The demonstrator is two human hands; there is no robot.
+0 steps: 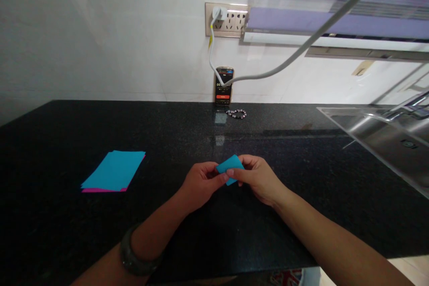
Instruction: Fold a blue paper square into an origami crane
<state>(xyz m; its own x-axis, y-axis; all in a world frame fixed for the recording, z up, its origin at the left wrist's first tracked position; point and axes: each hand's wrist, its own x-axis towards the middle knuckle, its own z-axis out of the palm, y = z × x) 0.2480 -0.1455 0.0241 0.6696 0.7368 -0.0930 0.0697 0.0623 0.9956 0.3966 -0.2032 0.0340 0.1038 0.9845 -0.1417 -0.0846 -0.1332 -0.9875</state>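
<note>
A small folded piece of blue paper (233,163) is held between both my hands above the dark countertop. My left hand (203,183) pinches its lower left side, thumb on top. From the right, my right hand (257,176) grips it too, its thumb lying across the near face and the fingers behind. The fingers behind the paper are partly hidden. Off to the left lies a stack of paper sheets (115,170), blue on top with pink showing below, touched by neither hand. A dark bangle is on my left wrist.
A phone (224,87) leans on the wall, with a beaded strap (237,114) before it. A white cable (278,70) runs across the upper view near a wall socket (231,21). At the right is a steel sink (372,127). The black countertop (174,134) ends near me.
</note>
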